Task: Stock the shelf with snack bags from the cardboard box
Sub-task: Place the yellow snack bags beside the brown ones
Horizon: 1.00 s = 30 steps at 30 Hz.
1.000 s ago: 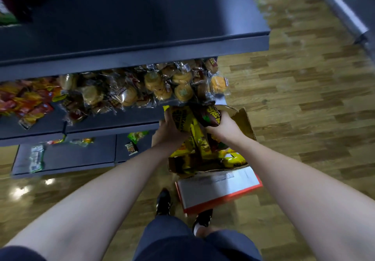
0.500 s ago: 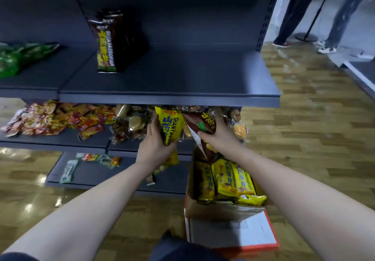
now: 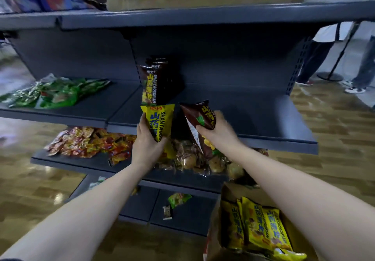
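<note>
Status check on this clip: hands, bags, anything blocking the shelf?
Left hand shut on yellow bag; right hand shut on brown bag. Both at the shelf edge. Brown bags already standing there; space right of them open.

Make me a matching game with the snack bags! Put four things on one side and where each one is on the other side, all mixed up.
Things:
1. yellow bag
2. brown bag
3. green bags
4. yellow bags

Places:
A. in the cardboard box on the floor
B. in the left hand
C. lying on the left side of the shelf
D. in the right hand

Pairs: 1-B, 2-D, 3-C, 4-A
</note>
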Motion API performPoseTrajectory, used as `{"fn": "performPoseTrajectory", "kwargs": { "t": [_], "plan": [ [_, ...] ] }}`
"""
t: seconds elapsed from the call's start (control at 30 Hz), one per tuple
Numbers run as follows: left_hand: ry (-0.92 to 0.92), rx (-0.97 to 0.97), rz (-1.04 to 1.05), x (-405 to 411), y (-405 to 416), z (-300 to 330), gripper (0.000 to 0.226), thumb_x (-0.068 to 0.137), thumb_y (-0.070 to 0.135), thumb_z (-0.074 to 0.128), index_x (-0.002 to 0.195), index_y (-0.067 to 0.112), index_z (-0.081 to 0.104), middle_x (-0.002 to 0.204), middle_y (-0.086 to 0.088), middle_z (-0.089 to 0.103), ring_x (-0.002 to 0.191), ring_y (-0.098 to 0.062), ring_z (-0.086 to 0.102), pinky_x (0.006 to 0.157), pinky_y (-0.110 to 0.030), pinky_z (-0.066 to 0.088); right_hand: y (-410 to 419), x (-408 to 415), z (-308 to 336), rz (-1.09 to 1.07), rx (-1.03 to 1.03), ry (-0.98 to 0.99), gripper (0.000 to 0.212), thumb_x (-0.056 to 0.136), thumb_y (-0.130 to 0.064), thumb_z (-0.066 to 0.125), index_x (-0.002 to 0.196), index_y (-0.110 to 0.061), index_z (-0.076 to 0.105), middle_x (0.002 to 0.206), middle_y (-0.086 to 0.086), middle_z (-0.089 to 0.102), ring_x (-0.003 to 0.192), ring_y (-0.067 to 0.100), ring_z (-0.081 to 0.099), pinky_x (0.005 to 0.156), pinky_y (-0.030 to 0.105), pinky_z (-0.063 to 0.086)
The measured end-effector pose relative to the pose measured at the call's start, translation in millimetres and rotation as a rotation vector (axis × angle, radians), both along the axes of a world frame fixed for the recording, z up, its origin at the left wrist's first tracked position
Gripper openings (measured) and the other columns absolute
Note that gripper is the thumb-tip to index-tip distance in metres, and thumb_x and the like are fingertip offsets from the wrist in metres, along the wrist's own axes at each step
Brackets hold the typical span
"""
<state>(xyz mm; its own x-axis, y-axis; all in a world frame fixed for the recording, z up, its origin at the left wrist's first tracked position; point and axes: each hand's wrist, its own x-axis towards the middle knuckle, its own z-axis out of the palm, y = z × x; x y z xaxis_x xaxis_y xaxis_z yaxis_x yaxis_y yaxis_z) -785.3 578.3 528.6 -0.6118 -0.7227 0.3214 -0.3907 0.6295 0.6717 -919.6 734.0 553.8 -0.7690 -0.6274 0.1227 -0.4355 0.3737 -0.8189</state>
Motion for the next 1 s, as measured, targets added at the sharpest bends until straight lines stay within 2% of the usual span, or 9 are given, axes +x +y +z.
{"fn": "performPoseTrajectory", "kwargs": {
  "t": [0.2,0.37,0.53,0.7,0.83,1.0],
  "plan": [
    [0.024,-0.003,0.027,-1,-68,15,0.087,0.082,0.021,0.066,0.149,0.014,0.011,0.144,-0.010,0.033,0.121,-0.036,0.047,0.089,-0.045,0.043,-68,-6,17,-0.039,-0.022,0.032,0.046,0.084,-0.047,0.062,0.115,-0.022,0.039,0.108,-0.002,0.061,0.100,0.022,0.062,0.086,0.046,0.053],
    [0.079,0.003,0.010,-8,-128,16,0.087,0.082,0.019,0.067,0.149,0.012,0.012,0.149,-0.010,0.029,0.129,-0.035,0.041,0.097,-0.044,0.040,-134,-5,17,-0.163,-0.083,0.009,0.048,0.084,-0.045,0.063,0.115,-0.016,0.039,0.105,0.004,0.063,0.094,0.026,0.064,0.080,0.046,0.055],
    [0.132,0.060,0.017,-24,-181,13,0.087,0.080,0.020,0.067,0.149,0.019,0.012,0.151,-0.004,0.028,0.129,-0.033,0.041,0.098,-0.047,0.042,-199,-3,11,-0.284,-0.136,-0.035,0.052,0.085,-0.043,0.063,0.118,-0.011,0.038,0.103,0.008,0.064,0.090,0.030,0.065,0.073,0.047,0.056],
    [0.205,0.163,-0.001,-37,-217,13,0.089,0.075,0.025,0.067,0.147,0.027,0.014,0.147,-0.001,0.034,0.127,-0.031,0.044,0.100,-0.045,0.042,-251,-7,3,-0.373,-0.166,-0.014,0.048,0.083,-0.041,0.065,0.113,-0.014,0.039,0.105,0.004,0.063,0.089,0.027,0.065,0.068,0.040,0.056],
    [0.262,0.229,-0.023,-42,-237,10,0.092,0.061,0.042,0.060,0.141,0.035,0.014,0.142,0.001,0.042,0.122,-0.027,0.049,0.098,-0.050,0.044,-284,-8,-4,-0.441,-0.148,0.050,0.054,0.081,-0.041,0.067,0.118,-0.012,0.040,0.111,0.005,0.061,0.096,0.028,0.063,0.073,0.043,0.055],
    [0.321,0.304,-0.041,-50,-257,-2,0.093,0.059,0.046,0.061,0.139,0.038,0.016,0.141,0.001,0.042,0.123,-0.025,0.050,0.100,-0.051,0.043,-314,-10,-16,-0.597,-0.139,0.107,0.066,0.082,-0.042,0.065,0.132,-0.008,0.037,0.124,0.009,0.055,0.116,0.029,0.052,0.093,0.046,0.044]
  ]
}}
